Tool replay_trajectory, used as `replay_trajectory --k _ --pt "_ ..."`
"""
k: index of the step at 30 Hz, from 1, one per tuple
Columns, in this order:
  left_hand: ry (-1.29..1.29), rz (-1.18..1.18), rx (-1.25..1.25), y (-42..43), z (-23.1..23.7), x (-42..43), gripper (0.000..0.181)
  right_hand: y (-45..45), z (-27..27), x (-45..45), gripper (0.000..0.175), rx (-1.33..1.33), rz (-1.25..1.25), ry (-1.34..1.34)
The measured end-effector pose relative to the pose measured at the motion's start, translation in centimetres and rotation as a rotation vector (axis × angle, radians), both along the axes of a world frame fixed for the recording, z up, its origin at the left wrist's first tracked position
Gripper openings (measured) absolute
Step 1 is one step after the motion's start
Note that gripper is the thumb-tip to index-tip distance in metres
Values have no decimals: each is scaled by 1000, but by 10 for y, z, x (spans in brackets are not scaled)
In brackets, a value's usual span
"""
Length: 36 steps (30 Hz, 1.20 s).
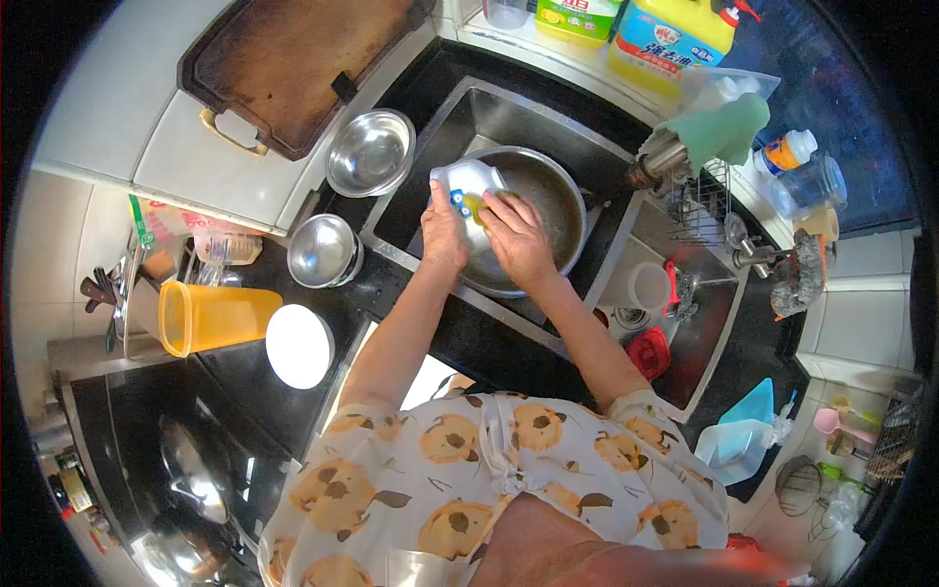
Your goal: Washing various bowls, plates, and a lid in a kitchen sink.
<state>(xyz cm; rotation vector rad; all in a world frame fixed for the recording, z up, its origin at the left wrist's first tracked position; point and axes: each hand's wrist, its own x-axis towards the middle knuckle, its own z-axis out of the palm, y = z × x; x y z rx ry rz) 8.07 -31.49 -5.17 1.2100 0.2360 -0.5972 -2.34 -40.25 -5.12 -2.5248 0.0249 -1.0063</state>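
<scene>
A white bowl with a blue flower pattern (469, 176) is tilted on its side over a large metal basin (566, 213). My left hand (444, 233) grips it along its left edge, thumb towards the top. Under the fingers of my right hand (522, 236) is a yellowish-green scrubbing pad (477, 208), mostly covered and pressed against the bowl's outer side. The basin sits in the left compartment of a steel sink (506, 110). Water inside it cannot be told clearly.
Two groups of steel bowls (370, 152) (320, 251) stand left of the sink, near a white bowl (299, 346) and a yellow plastic container (220, 317). In the right compartment are a plastic cup (647, 286) and red-handled scrubber (670, 287). A draped green cloth (722, 132) hangs near the faucet.
</scene>
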Motion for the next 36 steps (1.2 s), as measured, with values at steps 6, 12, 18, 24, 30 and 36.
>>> replay_trajectory --k 6,12,18,24,30,36 --pt "-82 -129 148 1 -9 -11 60 -25 -7 57 23 13 97 130" --pt "240 -94 -201 11 9 -12 57 -102 -34 55 29 958 208 643" --pt "258 -137 -649 26 -2 5 60 -77 -58 -13 28 1365 22 163" --pt "226 -187 -795 31 14 13 53 -74 -22 -76 26 987 -324 230" --pt "165 -193 -763 37 9 17 48 -56 24 -184 25 478 -374 511" --pt "124 -256 -687 23 7 23 46 -58 20 -243 29 375 -436 674"
